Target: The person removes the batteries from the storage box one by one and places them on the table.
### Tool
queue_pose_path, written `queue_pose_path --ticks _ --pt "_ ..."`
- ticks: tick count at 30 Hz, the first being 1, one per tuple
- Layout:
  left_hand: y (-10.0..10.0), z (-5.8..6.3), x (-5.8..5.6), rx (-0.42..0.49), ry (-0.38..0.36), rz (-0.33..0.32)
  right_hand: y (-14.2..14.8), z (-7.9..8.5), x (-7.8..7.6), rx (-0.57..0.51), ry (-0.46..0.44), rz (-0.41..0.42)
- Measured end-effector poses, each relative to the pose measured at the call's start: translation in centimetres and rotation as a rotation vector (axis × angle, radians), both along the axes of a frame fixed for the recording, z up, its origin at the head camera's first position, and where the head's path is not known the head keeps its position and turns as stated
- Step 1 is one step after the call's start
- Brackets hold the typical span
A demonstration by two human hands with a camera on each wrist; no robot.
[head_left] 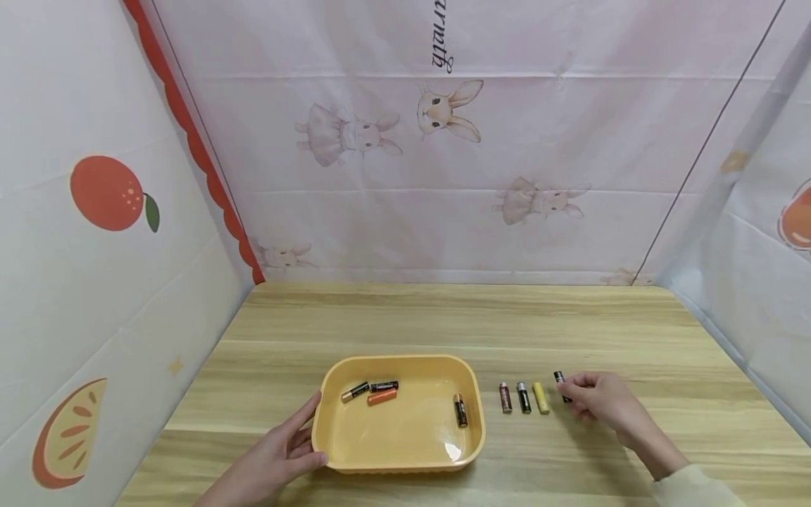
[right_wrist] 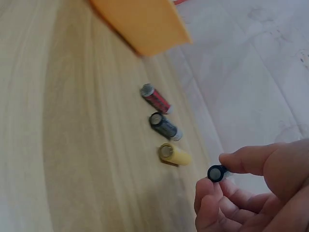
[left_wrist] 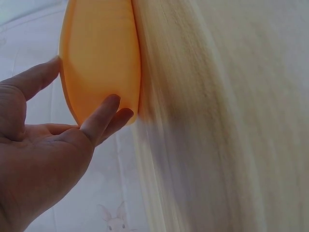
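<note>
My left hand (head_left: 272,451) holds the left end of a yellow plastic basin (head_left: 399,470), thumb at the near corner of the rim. In the left wrist view, its fingertips (left_wrist: 113,101) rest against the basin's outer wall. Between thumb and fingers, my right hand (head_left: 605,401) pinches a black battery (head_left: 559,378), one flat end facing the right wrist camera. Left of it, a red battery (head_left: 505,398), a black-and-silver battery (head_left: 524,398) and a yellow battery (head_left: 541,398) lie side by side on the table.
Inside the basin, two black batteries and an orange battery (head_left: 382,398) lie at the left; another black battery (head_left: 460,410) lies near the right wall. The wooden table (head_left: 405,317) meets printed cloth walls (head_left: 380,232) at the back and sides.
</note>
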State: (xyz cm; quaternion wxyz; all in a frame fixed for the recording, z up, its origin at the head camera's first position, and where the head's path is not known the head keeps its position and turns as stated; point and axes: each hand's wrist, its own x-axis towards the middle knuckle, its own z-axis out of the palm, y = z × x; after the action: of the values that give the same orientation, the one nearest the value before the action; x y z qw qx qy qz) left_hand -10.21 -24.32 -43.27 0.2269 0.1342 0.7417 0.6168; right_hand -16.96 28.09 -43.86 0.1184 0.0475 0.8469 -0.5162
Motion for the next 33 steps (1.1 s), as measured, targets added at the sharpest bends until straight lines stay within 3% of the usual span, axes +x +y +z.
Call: queue_pose_path --ticks 7,17,33 --pt "0.1 0.0 0.0 0.006 -0.008 0.01 -0.6 -1.5 -0.2 0.084 0.024 -0.018" --pt "0.2 0.1 0.1 -0.018 -0.008 0.021 -1.5 -1.7 0.3 0.252 0.055 -0.029" --pt "0.1 0.1 0.0 -0.019 0.017 0.006 -1.6 -1.6 0.3 0.26 0.053 -0.013"
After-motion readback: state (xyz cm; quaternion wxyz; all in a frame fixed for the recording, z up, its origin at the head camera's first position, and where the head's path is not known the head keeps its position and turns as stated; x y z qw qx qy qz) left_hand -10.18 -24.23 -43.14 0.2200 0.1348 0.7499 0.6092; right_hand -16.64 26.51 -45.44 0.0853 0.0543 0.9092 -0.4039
